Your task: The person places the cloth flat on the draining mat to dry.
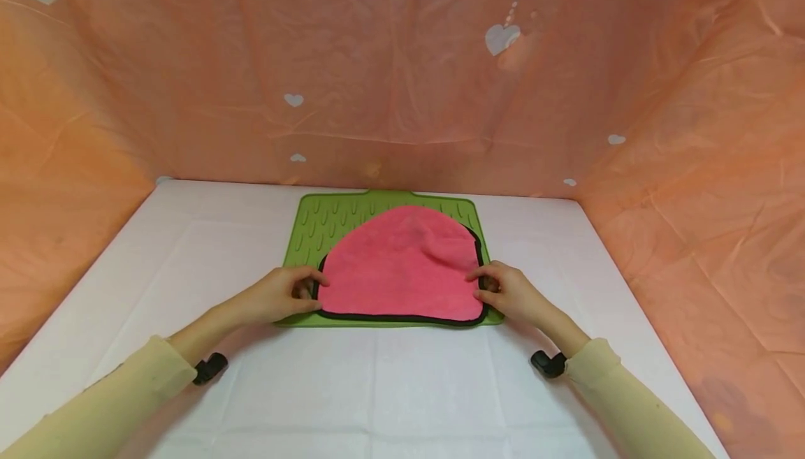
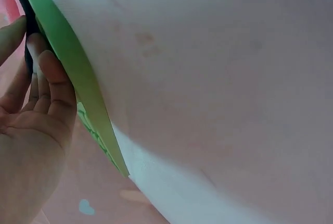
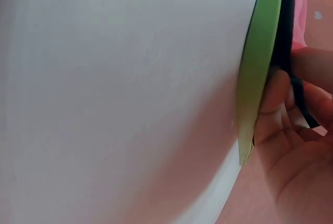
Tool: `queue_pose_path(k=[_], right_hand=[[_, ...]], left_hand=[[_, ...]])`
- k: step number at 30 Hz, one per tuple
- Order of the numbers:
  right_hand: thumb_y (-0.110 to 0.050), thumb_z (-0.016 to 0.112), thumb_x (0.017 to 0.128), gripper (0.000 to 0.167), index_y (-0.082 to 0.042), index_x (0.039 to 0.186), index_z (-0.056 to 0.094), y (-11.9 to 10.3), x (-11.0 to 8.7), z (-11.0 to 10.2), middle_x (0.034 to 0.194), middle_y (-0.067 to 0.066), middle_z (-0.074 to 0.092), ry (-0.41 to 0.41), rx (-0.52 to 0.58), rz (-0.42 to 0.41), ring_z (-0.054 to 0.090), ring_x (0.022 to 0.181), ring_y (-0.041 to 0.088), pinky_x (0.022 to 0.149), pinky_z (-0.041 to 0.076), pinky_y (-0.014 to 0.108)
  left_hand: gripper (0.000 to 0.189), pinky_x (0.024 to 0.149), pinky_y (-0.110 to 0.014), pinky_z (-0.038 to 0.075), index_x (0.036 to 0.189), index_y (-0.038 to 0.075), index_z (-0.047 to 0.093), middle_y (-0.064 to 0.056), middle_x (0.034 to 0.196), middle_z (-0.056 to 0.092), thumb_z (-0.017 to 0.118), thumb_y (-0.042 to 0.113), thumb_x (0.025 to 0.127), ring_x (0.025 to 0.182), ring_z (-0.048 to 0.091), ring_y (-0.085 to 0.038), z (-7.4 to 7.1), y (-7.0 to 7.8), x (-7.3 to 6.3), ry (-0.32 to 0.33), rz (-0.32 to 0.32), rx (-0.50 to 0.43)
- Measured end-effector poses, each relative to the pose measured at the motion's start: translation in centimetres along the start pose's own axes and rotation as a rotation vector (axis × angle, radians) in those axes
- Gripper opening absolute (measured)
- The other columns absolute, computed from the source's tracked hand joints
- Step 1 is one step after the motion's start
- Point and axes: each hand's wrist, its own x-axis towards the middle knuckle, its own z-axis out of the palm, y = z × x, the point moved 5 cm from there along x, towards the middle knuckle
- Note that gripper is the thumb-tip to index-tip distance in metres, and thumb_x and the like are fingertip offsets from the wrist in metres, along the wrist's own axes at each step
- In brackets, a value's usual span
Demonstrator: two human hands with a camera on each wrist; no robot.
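1. An orange-pink backdrop (image 1: 390, 61) printed with pale hearts rises behind and on both sides of the white-covered table (image 1: 377, 389).
2. Close to the table's far edge, around the middle of its width, lies a green mat (image 1: 323, 218) with raised ridges.
3. The pink cloth (image 1: 402, 263) is on the mat, its black border (image 1: 396, 318) following the mat's near edge; its rounded far side shows no border, which suggests a fold or bulge there.
4. The left hand (image 1: 273, 296) pinches the cloth's left side, thumb and fingers close together near that lower corner.
5. The right hand (image 1: 512, 293) mirrors it, pinching the right side; this paired hold probably keeps the near edge straight and the cloth evenly spread.
6. White tabletop runs wide to the left, right and near edges, giving both arms room; the backdrop limits movement beyond the far edge.
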Motion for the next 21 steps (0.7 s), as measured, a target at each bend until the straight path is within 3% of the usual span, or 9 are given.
queue_pose_path(k=[5,10,16,21], right_hand=[[-0.007,0.079,0.091,0.021,-0.008,0.112,0.076,0.0,-0.1,-0.6,0.091,0.001,0.058,0.026,-0.002,-0.006,0.053,0.077,0.013,0.067,0.047,0.026],[-0.008,0.077,0.093,0.016,-0.006,0.109,0.076,-0.1,0.3,-2.3,0.104,0.012,0.064,0.142,0.026,0.005,0.065,0.082,0.019,0.069,0.054,0.026],[-0.014,0.072,0.097,0.022,-0.001,0.115,0.071,0.4,2.1,-3.9,0.112,0.017,0.069,0.251,0.053,0.088,0.071,0.093,0.03,0.073,0.056,0.026],[-0.015,0.067,0.1,0.024,0.001,0.118,0.07,1.5,3.9,-4.4,0.111,0.019,0.072,0.294,0.077,0.136,0.07,0.089,0.026,0.067,0.054,0.023]], left_hand=[[0.03,0.068,-0.025,0.048,0.119,0.003,0.069,0.001,0.09,0.058,0.079,0.012,0.092,0.078,0.053,-0.012,-0.2,-0.1,0.1,0.04,0.034,0.023],[0.018,0.066,-0.026,0.048,0.11,0.006,0.071,-0.002,0.092,0.059,0.077,0.01,0.094,0.079,0.053,-0.013,-1.3,-0.2,0.7,0.118,0.052,0.034],[0.017,0.062,-0.026,0.052,0.112,-0.002,0.068,-0.01,0.096,0.062,0.071,0.004,0.097,0.079,0.06,-0.017,-3.0,-0.3,3.1,0.216,0.053,-0.003],[0.022,0.066,-0.028,0.052,0.117,-0.006,0.066,-0.016,0.102,0.067,0.068,0.005,0.098,0.083,0.064,-0.021,-3.8,-0.6,5.8,0.273,0.041,-0.002]])
